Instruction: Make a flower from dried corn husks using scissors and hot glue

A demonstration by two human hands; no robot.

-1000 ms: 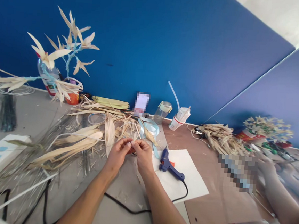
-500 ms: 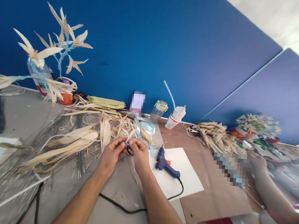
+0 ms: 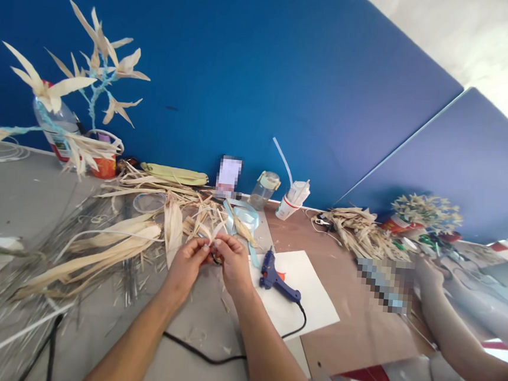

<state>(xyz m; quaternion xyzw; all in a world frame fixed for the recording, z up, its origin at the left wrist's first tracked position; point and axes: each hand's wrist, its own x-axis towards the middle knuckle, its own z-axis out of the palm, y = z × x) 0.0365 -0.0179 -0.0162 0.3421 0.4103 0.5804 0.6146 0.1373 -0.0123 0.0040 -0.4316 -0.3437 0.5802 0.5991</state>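
Observation:
My left hand [image 3: 186, 263] and my right hand [image 3: 233, 263] meet fingertip to fingertip over the middle of the table. Between their pinched fingers rises a small pale piece of corn husk [image 3: 213, 234]. Beneath the fingers a dark ring-shaped thing [image 3: 216, 261] shows in part; its kind is hidden. Just beyond the hands lie scraps of dry corn husk [image 3: 198, 216] and a loop of light blue ribbon [image 3: 246, 218]. To the right of my right hand a blue glue gun [image 3: 278, 280] rests on a white sheet [image 3: 321, 312].
Long husks [image 3: 110, 249] and thin wires cover the left side. Husk flowers on blue stems [image 3: 94, 96] stand at the back left. Along the blue partition are a phone [image 3: 228, 176], a jar [image 3: 264, 190] and a paper cup [image 3: 286, 207]. Another person's arm [image 3: 450, 332] reaches in from the right.
The view has shifted slightly, so the table's things appear further left. My fingers have moved a little around the husk piece, and the dark ring is now more covered.

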